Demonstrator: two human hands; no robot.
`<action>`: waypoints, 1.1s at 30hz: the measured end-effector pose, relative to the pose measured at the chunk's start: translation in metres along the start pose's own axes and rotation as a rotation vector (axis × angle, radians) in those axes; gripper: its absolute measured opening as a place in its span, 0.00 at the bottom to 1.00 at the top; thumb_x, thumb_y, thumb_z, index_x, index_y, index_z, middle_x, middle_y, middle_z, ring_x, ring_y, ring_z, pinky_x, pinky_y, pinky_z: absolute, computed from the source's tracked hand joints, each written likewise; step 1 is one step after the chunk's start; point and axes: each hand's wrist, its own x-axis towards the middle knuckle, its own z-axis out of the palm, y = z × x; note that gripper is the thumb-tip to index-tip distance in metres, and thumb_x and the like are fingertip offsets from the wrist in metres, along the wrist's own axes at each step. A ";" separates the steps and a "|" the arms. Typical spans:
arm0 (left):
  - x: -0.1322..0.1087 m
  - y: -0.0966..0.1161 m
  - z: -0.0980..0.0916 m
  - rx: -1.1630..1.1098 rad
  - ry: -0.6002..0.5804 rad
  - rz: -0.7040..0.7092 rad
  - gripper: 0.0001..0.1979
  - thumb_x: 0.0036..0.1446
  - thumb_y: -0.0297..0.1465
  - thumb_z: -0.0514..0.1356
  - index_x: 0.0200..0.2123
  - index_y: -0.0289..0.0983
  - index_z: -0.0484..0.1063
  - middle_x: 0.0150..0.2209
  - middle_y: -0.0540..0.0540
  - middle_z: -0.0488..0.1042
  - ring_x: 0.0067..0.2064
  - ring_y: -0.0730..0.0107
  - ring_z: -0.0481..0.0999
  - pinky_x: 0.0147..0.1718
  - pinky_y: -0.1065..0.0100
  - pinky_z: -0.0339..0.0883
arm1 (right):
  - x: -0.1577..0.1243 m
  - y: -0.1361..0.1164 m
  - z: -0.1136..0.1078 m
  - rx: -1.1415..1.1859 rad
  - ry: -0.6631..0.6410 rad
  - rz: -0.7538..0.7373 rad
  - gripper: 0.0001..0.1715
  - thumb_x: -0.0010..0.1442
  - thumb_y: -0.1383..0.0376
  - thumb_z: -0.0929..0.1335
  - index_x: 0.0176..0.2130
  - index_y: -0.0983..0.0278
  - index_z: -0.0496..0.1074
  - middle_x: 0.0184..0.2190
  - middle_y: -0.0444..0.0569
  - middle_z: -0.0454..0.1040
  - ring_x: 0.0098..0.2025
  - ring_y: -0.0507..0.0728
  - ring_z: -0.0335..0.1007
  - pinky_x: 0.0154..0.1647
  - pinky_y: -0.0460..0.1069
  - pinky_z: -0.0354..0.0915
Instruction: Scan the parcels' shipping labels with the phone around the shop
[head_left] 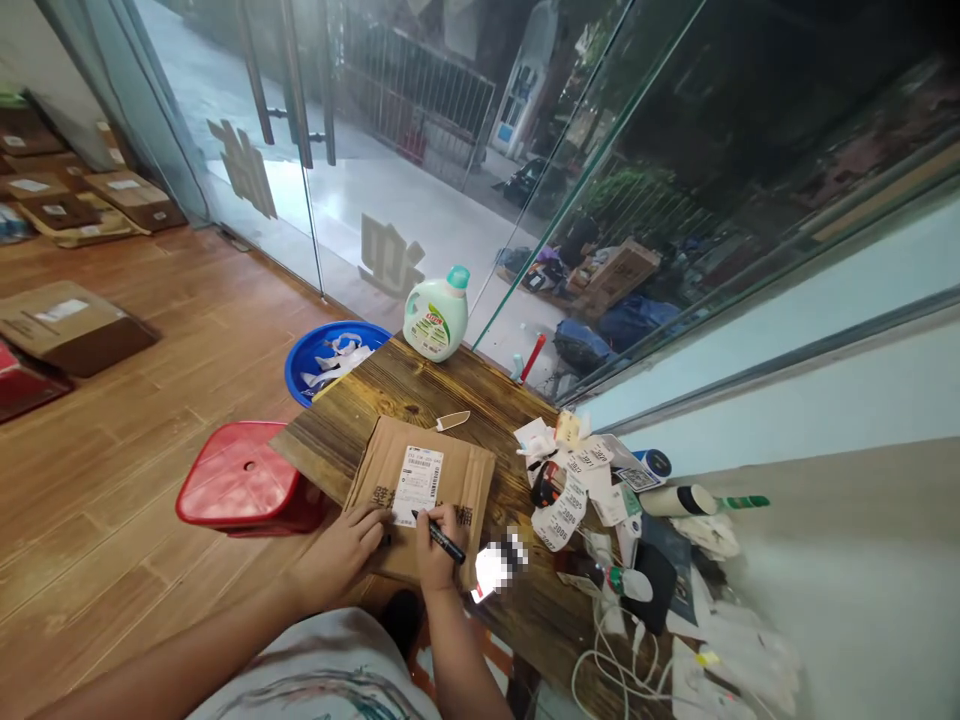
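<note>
A brown cardboard box (465,470) lies on the wooden table, with a white shipping label (417,482) stuck on its top. My right hand (441,550) is closed round a black marker pen (447,541), whose tip points at the label's lower edge. Across the box's left side rests my left hand (360,540), fingers stretched out with their tips near the label. Beside its thumb is a small black piece (385,540), perhaps the pen's cap; whether it is held is unclear. Just right of the box lies a bright, partly blurred phone-like screen (491,572).
A knife (453,420) and a detergent bottle (436,315) are beyond the box. Number-sticker strips (562,515), a tape roll (549,485) and white cables (607,660) crowd the right. A red stool (240,475) and blue basin (300,350) stand left of the table (510,400).
</note>
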 end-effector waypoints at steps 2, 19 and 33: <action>-0.002 0.003 0.004 0.017 0.016 -0.017 0.08 0.57 0.24 0.55 0.41 0.31 0.69 0.48 0.38 0.74 0.53 0.56 0.70 0.51 0.55 0.70 | -0.002 0.003 0.002 -0.060 -0.016 -0.040 0.16 0.58 0.59 0.62 0.21 0.58 0.60 0.17 0.44 0.67 0.22 0.56 0.65 0.26 0.49 0.60; -0.006 -0.002 0.012 0.009 0.155 0.008 0.06 0.58 0.24 0.54 0.39 0.35 0.67 0.47 0.42 0.75 0.51 0.61 0.72 0.50 0.59 0.72 | -0.003 0.019 0.009 -0.227 0.022 -0.268 0.15 0.58 0.65 0.62 0.21 0.59 0.58 0.14 0.40 0.65 0.18 0.52 0.63 0.22 0.46 0.56; -0.007 -0.002 0.022 0.000 0.225 -0.001 0.07 0.57 0.23 0.53 0.39 0.35 0.66 0.45 0.43 0.74 0.50 0.60 0.71 0.49 0.58 0.72 | -0.002 0.016 0.009 -0.230 0.085 -0.329 0.16 0.60 0.66 0.62 0.21 0.60 0.58 0.14 0.39 0.64 0.17 0.51 0.62 0.21 0.45 0.58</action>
